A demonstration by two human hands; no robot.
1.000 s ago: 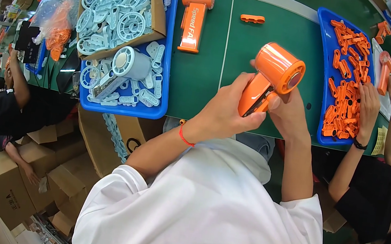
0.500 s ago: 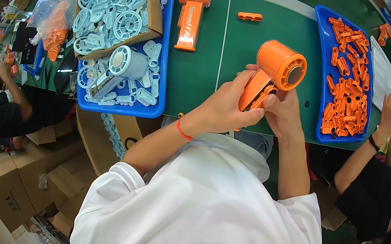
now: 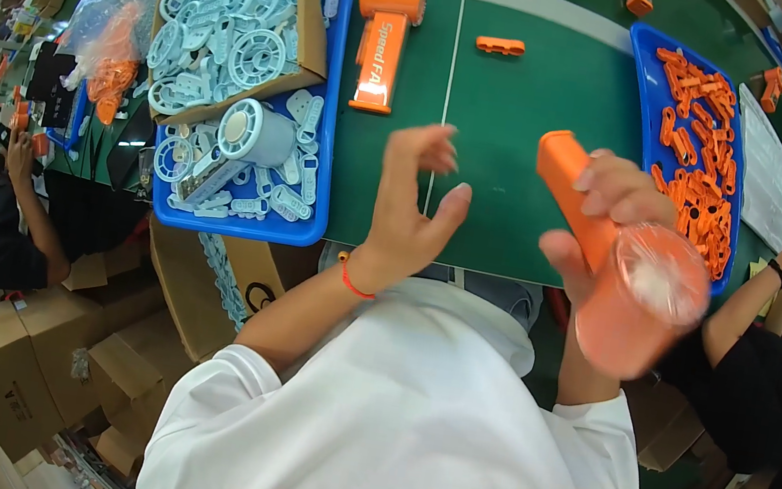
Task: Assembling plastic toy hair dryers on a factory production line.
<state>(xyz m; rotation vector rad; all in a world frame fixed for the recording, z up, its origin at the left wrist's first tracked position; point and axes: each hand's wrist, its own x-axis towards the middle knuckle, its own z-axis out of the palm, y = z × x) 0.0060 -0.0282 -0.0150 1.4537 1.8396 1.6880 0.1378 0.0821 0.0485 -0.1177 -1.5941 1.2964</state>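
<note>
My right hand [image 3: 620, 190] grips an orange handheld fan [image 3: 638, 317] by its handle, tilted with the round head toward me. Clear film seems to cover the end of the head, which is slightly blurred. To the left, my left hand [image 3: 415, 203] is raised over the green table, fingers curled but apart, holding nothing. Beyond it lies a second orange handheld fan [image 3: 379, 61], and to that one's right a small orange strip-shaped part [image 3: 499, 46].
On the left, a blue tray [image 3: 338, 55] bears a cardboard box [image 3: 310, 25] of pale blue plastic parts, with more loose beside it. A blue tray [image 3: 644, 95] of small orange parts stands right, beside a white sheet [image 3: 763, 174]. Co-workers sit at both sides.
My left hand has let go of the fan and moved left. My right hand has carried it right and nearer, turning its head toward me.
</note>
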